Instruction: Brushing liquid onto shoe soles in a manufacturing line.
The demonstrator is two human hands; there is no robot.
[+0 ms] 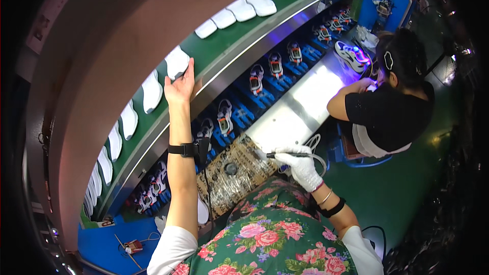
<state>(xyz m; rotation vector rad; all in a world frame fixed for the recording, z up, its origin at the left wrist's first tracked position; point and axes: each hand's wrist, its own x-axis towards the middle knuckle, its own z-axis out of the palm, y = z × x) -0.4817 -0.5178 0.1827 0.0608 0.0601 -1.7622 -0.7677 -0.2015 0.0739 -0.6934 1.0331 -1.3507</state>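
At ten o'clock, the bare left hand [180,87] is pinching the near end of a white, elongated shoe sole [177,62] between thumb and fingers, over a curved green conveyor belt [204,51]. At four o'clock, the white-gloved right hand [299,165] is gripping a slim, dark, brush-like tool [271,155], its tip pointing toward nine. Near three o'clock, a black-shirted person [392,114] is sitting.
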